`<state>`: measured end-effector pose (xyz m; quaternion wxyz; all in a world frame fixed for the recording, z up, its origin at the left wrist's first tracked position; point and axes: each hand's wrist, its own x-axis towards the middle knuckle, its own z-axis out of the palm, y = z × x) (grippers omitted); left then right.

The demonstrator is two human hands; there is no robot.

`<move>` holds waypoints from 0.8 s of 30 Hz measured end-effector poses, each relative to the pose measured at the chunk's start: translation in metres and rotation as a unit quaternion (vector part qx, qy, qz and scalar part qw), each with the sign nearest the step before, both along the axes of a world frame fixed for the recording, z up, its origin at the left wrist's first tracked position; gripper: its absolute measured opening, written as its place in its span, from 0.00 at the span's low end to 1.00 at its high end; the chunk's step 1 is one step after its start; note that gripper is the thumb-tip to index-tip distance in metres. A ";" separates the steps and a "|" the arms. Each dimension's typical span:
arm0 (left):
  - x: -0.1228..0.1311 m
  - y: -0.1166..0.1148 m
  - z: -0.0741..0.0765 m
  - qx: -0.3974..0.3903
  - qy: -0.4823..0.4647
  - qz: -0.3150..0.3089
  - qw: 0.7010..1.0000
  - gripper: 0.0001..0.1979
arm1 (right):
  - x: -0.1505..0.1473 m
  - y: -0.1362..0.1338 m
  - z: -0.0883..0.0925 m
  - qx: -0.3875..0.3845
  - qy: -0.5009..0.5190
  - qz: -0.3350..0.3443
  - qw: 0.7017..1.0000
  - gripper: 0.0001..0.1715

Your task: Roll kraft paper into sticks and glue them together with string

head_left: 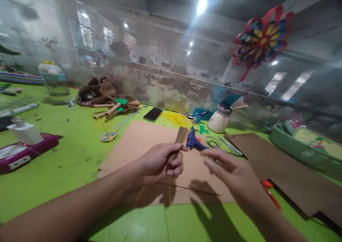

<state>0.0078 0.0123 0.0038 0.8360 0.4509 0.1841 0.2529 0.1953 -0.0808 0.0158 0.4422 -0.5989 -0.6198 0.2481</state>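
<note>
My left hand (162, 160) is closed around a folded strip of brown paper (181, 133), which stands upright from the fist. Yellow strands run along the strip, and thin yellow threads hang below the hand. My right hand (229, 167) has its fingers stretched out and appears to hold nothing. Its fingertips are close to the handle of a blue glue gun (191, 139); whether they touch it I cannot tell. The glue gun lies behind the strip, nozzle pointing away from me. Beneath both hands is a large sheet of tan paper (139, 138) on the green table.
A phone (153, 114), yellow shreds (177, 119) and a white jar (219, 119) stand along the back. Brown cardboard (283, 170), red-handled scissors (269, 192) and a green basket (301, 153) are right. A purple power strip (29, 154) with a white charger is left. Perforated panel (160, 63) behind.
</note>
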 end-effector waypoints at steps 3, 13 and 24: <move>0.000 -0.003 0.000 0.003 0.021 -0.051 0.998 0.09 | 0.020 0.023 0.015 0.061 -0.011 0.032 0.998 0.26; -0.001 -0.009 -0.010 0.009 0.038 -0.173 0.984 0.10 | 0.029 0.049 0.008 -0.021 0.104 0.228 0.968 0.20; -0.001 -0.009 -0.016 -0.022 0.059 -0.191 0.980 0.08 | 0.040 0.046 -0.015 -0.058 0.147 0.192 0.969 0.18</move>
